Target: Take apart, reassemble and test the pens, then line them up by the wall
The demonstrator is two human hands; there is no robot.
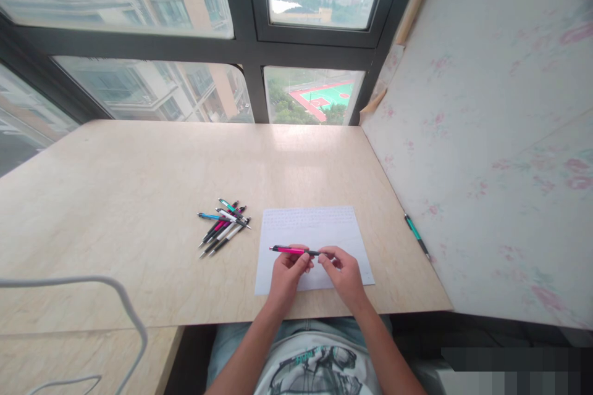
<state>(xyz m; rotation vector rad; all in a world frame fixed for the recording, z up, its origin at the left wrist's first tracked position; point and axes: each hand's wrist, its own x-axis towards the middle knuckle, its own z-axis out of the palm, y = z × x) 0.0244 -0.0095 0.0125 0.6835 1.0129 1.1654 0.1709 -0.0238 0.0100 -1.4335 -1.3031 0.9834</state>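
Two hands on one slim pink-and-black click pen (293,251), held level just above the white sheet of lined paper (311,225) nr the desk's front edge. Left hand (286,274) pinches the pink barrel w/ fingers closed round it; right hand (343,273) is closed on the dark tip end.

Risk, as it looks: the two hands pull on opposite ends, so a slip could send the pen, or a small part of it, onto the sheet and over the front edge into the lap. An elbow sweep left could scatter the loose pile of mixed-colour click pens (225,225), just beside the sheet's left edge.

Room: plenty of pale wooden desk (139,185) to the left & toward the back edge by the window. Right side tighter — a green-and-black pen (417,236) lies along the right edge against the floral panel (486,136).
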